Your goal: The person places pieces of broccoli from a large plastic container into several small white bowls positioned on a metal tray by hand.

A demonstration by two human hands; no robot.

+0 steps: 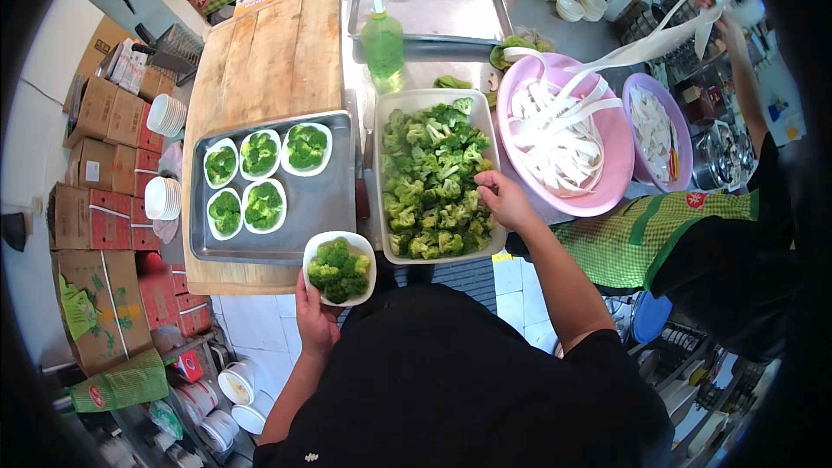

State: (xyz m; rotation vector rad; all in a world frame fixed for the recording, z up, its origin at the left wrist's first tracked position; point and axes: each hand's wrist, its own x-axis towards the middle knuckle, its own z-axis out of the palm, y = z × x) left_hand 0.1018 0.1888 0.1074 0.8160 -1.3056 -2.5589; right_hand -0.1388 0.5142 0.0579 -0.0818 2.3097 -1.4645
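My left hand (317, 318) holds a white square bowl (339, 268) filled with broccoli florets, near the front edge of the metal tray. My right hand (507, 200) is at the right side of a white plastic tub (437, 259) full of broccoli florets (442, 175); its fingertips are pinched at a floret by the tub's wall. Left of the tub, a metal tray (318, 208) lies on a wooden board, with several white bowls of broccoli (260, 154) grouped at its left side and top.
A green bottle (382, 49) and an empty metal tray (429, 10) stand behind the tub. A pink basin (617, 172) of wide white strips is at the right, where a co-worker's arms (744, 71) lift some strips. Stacked white bowls (162, 198) stand left of the wooden board (273, 58).
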